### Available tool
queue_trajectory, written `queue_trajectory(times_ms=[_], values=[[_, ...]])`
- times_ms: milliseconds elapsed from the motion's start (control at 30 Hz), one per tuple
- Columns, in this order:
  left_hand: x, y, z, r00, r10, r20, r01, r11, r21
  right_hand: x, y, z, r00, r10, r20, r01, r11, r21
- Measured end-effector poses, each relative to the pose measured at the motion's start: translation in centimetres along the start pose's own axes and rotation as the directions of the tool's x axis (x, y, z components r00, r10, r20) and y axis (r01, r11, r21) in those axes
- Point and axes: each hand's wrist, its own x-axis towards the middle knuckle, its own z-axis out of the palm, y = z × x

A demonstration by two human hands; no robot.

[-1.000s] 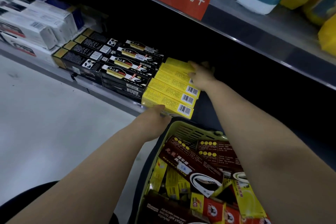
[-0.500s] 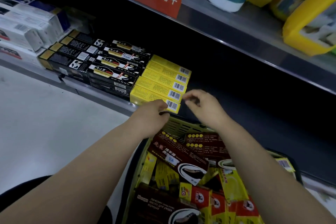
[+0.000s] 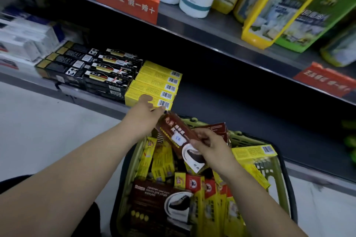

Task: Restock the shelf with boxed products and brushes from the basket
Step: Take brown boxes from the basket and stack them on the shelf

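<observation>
Above the basket (image 3: 277, 171), the right hand (image 3: 209, 145) is gripping a brown box (image 3: 176, 134) near its lower end. The left hand (image 3: 145, 114) is lying open just beyond the far end, against yellow boxes (image 3: 154, 84) on the shelf (image 3: 221, 102). The box seems light, stiff card; pinching its long edges suits.

At centre, the brown box (image 3: 174, 134) carries a white oval with a dark shoe. The yellow boxes (image 3: 152, 84) left of centre bear black-and-white barcodes; the black boxes (image 3: 107, 75) beside them have gold ends. The basket (image 3: 240, 137) is olive green. The sign (image 3: 125, 0) at upper left is orange-red with pale characters.
</observation>
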Motion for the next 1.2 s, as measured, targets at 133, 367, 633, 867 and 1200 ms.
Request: queue_trajectory(times_ms=[133,367,633,867,1200], values=[[-1.9,0.4,1.4,0.987,-0.141,0.08,0.155,0.964,-0.216,-1.9,-0.9,0.6,0.999,0.025,0.033,-0.036,0.92,0.389],[-3.3,0.5,1.0,0.941,-0.291,0.173,0.339,0.795,-0.503,-4.3,-1.8,2.4,0.99,-0.04,0.136,-0.026,0.893,0.449],[-2.8,0.6,-0.8,0.949,-0.313,-0.032,0.246,0.801,-0.545,-0.4,2.9,-3.1,0.976,-0.209,-0.064,0.055,0.519,-0.853],[-2.7,0.1,-1.3,0.947,-0.321,0.01,0.276,0.8,-0.533,-0.4,1.9,-4.4,0.987,-0.162,0.011,0.099,0.547,-0.831],[-3.8,0.9,-0.4,0.932,-0.263,0.25,0.362,0.729,-0.581,-5.7,-2.5,-1.7,0.993,0.01,-0.117,0.008,0.989,0.148]])
